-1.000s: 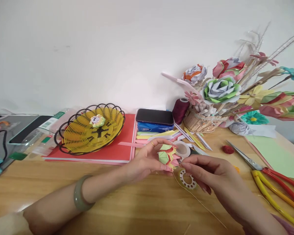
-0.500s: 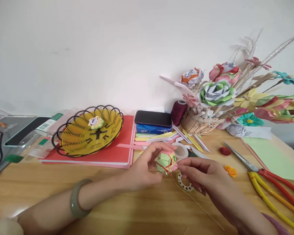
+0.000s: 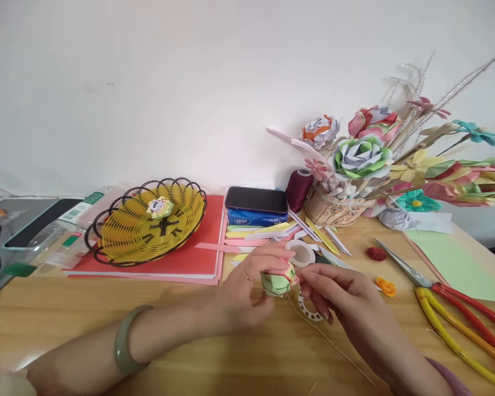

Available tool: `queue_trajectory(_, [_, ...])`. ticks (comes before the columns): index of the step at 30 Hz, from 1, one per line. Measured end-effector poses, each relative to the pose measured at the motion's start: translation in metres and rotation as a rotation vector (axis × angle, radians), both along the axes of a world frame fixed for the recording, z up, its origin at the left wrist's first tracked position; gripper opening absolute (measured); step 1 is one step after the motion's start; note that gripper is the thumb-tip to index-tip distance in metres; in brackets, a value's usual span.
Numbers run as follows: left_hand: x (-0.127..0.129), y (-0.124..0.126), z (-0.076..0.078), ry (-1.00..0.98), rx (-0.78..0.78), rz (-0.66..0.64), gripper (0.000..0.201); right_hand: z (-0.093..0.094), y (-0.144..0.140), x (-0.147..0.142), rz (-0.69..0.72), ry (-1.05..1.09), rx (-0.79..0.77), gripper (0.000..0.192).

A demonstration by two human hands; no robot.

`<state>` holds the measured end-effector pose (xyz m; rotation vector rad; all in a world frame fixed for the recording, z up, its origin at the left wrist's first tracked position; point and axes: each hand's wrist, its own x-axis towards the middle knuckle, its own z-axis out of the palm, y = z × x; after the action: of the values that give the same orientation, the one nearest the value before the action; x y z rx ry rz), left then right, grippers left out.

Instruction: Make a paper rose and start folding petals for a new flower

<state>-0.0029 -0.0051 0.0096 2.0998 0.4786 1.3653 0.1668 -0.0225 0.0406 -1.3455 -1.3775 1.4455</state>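
My left hand [image 3: 247, 289] is closed round a small folded paper flower [image 3: 275, 281] in green, pink and yellow with a red edge. The thumb is below it and the fingers above. My right hand [image 3: 340, 297] pinches the pink tip on the flower's right side between thumb and forefinger; the exact grip is partly hidden. A thin tan cord [image 3: 334, 347] runs from under the flower across the table. Just below the right fingers lies a white ring with holes [image 3: 309, 307]. Behind the flower stands a roll of white tape [image 3: 301, 253].
A yellow woven basket [image 3: 119, 242] with a small paper rose [image 3: 160, 207] sits on red paper [image 3: 214, 220]. A phone [image 3: 256, 199] rests on a blue pack [image 3: 253, 218], near paper strips [image 3: 268, 234]. Scissors [image 3: 424, 280] and yellow-handled pliers [image 3: 437, 327] lie right, below a flower pot [image 3: 334, 209].
My left hand has turned the paper flower, so more of its plain green side shows and the red edge shows less. My right fingers stay at its right side. The view has shifted slightly.
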Motion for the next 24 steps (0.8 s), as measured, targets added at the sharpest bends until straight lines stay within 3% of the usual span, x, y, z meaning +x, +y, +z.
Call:
queue_trajectory(4, [0.0, 0.002, -0.002, -0.029, 0.052, -0.002, 0.061, 0.001, 0.004, 0.002, 0.043, 0.216, -0.186, 0.027])
queue_trajectory(9, [-0.001, 0.001, -0.004, -0.023, 0.016, 0.029, 0.061, 0.002, 0.003, 0.002, 0.012, 0.187, -0.172, 0.021])
queue_trajectory(13, [0.0, 0.0, -0.004, -0.003, 0.048, 0.042, 0.058, 0.002, -0.001, -0.001, 0.0, -0.124, 0.072, 0.017])
queue_trajectory(19, [0.001, -0.001, 0.0, 0.065, 0.176, 0.044, 0.053, -0.007, -0.009, -0.005, -0.099, -0.523, 0.792, 0.01])
queue_trajectory(21, [0.001, -0.001, 0.0, 0.058, 0.176, 0.069, 0.052, -0.007, -0.008, -0.004, -0.094, -0.502, 0.825, 0.009])
queue_trajectory(24, [0.001, -0.001, 0.001, 0.025, 0.176, 0.085, 0.051, -0.002, -0.005, -0.002, -0.041, -0.332, 0.561, 0.012])
